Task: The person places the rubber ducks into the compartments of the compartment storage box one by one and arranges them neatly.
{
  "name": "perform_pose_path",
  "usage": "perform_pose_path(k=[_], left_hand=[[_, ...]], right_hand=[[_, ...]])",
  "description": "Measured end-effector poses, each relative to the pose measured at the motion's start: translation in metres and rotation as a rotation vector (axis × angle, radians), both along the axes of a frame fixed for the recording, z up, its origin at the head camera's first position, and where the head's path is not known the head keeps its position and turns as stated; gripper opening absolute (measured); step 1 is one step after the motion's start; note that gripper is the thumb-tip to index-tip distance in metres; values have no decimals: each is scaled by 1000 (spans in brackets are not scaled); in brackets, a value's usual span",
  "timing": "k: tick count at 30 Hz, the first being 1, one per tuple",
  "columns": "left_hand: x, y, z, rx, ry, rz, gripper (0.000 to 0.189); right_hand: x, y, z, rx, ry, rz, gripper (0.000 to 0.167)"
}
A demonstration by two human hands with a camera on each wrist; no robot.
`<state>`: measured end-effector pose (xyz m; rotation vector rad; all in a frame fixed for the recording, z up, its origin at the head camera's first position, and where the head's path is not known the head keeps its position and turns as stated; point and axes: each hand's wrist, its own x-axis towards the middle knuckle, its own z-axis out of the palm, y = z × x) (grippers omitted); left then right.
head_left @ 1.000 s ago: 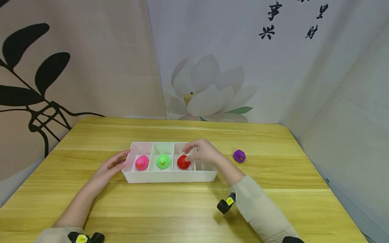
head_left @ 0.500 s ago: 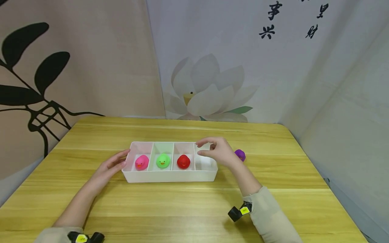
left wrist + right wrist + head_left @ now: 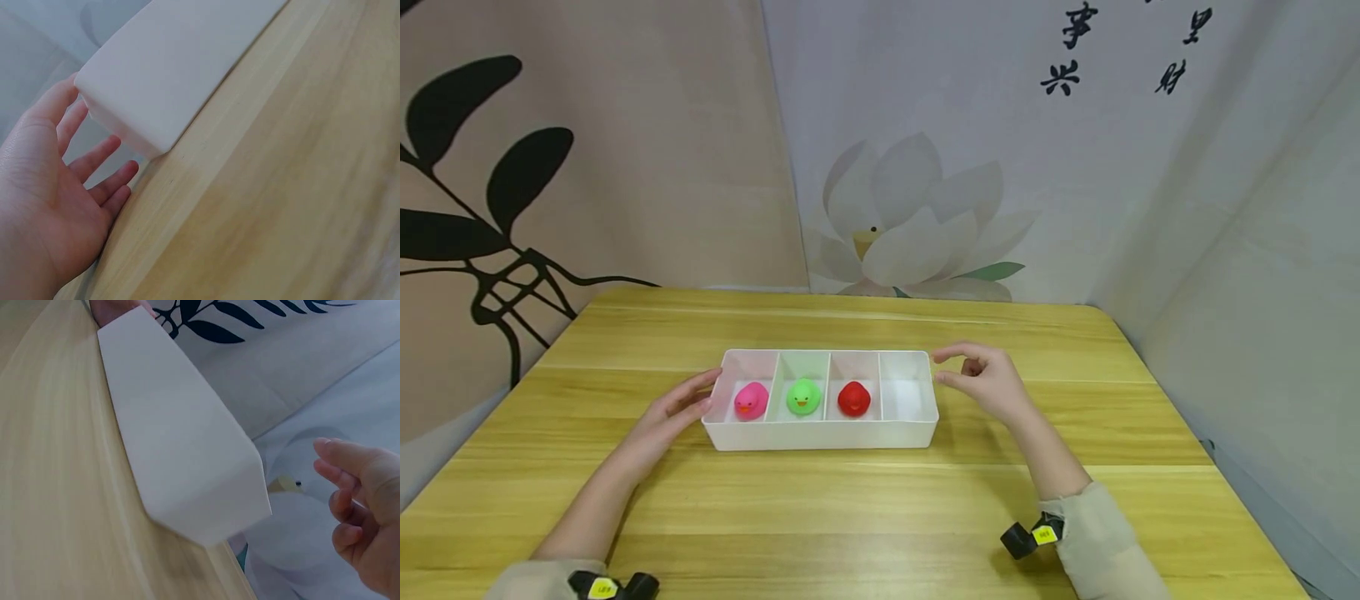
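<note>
A white tray with a row of compartments lies on the table. From left to right it holds a pink toy duck, a green toy duck and a red toy duck; the rightmost compartment has nothing in it. My left hand touches the tray's left end with its fingers extended, and the left wrist view shows fingertips at the tray's corner. Just past the tray's right end is my right hand, thumb and forefinger apart, nothing between them. It hides the purple toy's earlier spot.
The wooden table stretches in front of and around the tray. Behind it hangs a pale curtain printed with a flower and leaves. A small black camera sits on my right wrist.
My right hand has let go of the red duck and moved right, out over the tray's end. The purple toy is now hidden from view. The left hand stays put.
</note>
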<state>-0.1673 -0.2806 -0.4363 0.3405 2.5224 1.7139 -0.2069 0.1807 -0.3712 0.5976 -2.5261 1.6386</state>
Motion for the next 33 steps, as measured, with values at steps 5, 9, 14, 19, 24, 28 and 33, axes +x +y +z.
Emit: perform_pose_path(k=[5, 9, 14, 19, 24, 28, 33], left_hand=[[0, 0, 0, 12, -1, -3, 50], [0, 0, 0, 10, -3, 0, 50], [0, 0, -1, 14, -5, -3, 50], [0, 0, -1, 16, 3, -6, 50], [0, -1, -2, 19, 7, -5, 50], [-1, -1, -2, 13, 3, -1, 50], [-1, -1, -3, 10, 2, -6, 49]], right_hand=[[4, 19, -4, -18, -19, -33, 24], [6, 35, -8, -31, -51, -51, 26], [8, 56, -15, -4, -67, -113, 30], [5, 74, -24, 17, -72, -160, 31], [0, 86, -31, 18, -65, -173, 31], [2, 87, -30, 23, -64, -175, 32], [-1, 90, -38, 45, -103, -173, 36]])
